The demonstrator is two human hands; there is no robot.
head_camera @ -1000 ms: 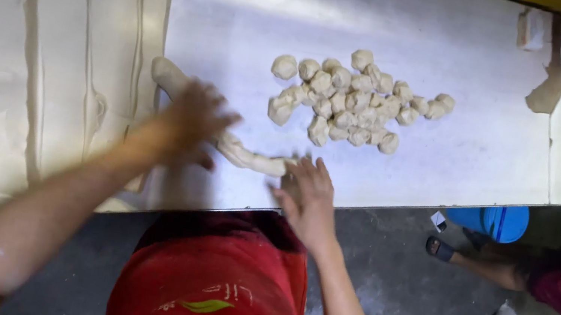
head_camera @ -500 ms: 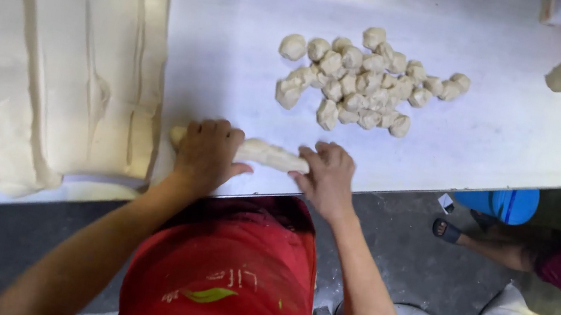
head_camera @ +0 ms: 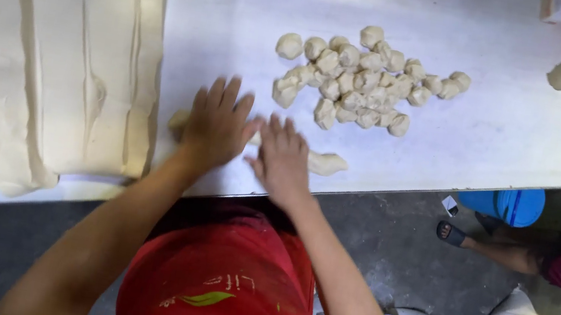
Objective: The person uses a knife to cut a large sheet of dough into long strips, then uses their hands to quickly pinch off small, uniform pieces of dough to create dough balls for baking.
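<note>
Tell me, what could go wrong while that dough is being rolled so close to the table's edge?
The dough roll lies under the left hand and right hand, near the front edge of the table; a hard push might send it over the edge. Rolled outward, it could reach the dough strips or the pile of dough pieces and stick.

Dough roll (head_camera: 325, 162) lay on the table (head_camera: 466, 135) near its front edge, both hands flat on it: left hand (head_camera: 216, 124) over its left end, right hand (head_camera: 284, 157) just beside, over the middle, right end sticking out. Behind and right of the hands sat a pile of dough pieces (head_camera: 365, 81). Dough strips (head_camera: 46, 58) lay side by side on the table's left part, just left of the left hand. A bucket (head_camera: 508, 205) stood on the floor under the table's right front edge, another person's foot (head_camera: 468, 238) beside it.
</note>
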